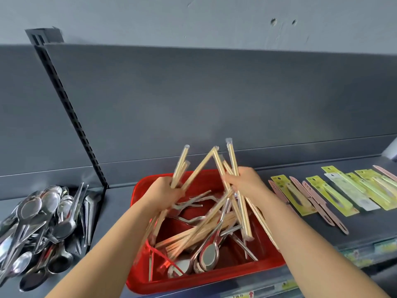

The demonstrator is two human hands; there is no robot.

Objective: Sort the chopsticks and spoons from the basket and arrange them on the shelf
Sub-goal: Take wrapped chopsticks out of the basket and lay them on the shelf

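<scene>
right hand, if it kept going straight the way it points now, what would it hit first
Probably the grey back panel of the shelf. The right hand, its grip shut on wrapped chopsticks, points up and away over the red basket; nothing else shows in that line, though depth is unclear.

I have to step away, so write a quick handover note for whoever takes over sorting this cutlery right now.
Left hand: closed on a bunch of wrapped chopsticks, lifted over the basket.
Right hand: closed on another bunch.
Red basket, on the shelf: holds more loose chopsticks and several spoons.
Done: a pile of spoons lies on the shelf to the left.
Left: set down both bunches, then clear out the remaining chopsticks and spoons.
Packaged items on the right are untouched.
</scene>
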